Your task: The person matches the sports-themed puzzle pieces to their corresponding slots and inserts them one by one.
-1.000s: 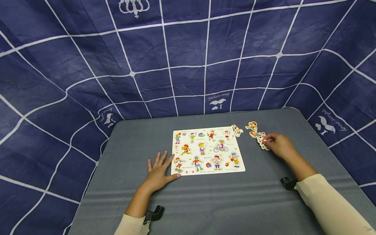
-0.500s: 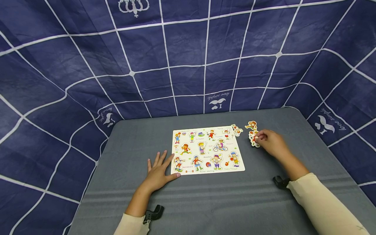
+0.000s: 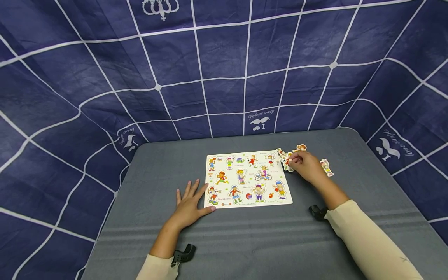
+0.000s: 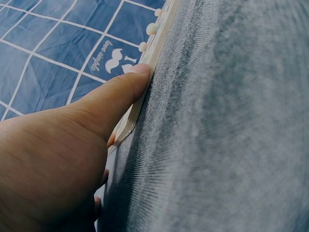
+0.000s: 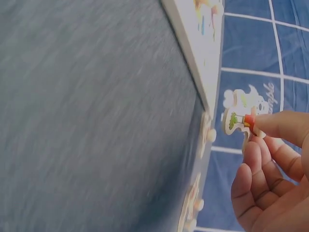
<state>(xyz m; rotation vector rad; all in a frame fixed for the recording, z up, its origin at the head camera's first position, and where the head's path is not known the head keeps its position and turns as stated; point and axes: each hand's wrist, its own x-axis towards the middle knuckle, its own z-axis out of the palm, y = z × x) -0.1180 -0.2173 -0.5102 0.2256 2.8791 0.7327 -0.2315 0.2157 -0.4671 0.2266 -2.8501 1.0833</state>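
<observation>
Now the pinched piece (image 3: 287, 162) is nearer the board (image 3: 250, 176).

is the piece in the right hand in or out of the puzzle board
Out. The right hand pinches the piece beside the puzzle board; the right wrist view shows a gap between them.

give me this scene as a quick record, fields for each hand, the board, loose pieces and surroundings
left hand: fingers spread, thumb touching the edge of the puzzle board
right hand: pinching a puzzle piece near the board's right edge
board: cream, flat, showing sports figures
loose pieces: outer piece right of the right hand, far piece beyond it; others may be hidden
surface: grey table cover
backdrop: blue curtain, white grid lines
</observation>
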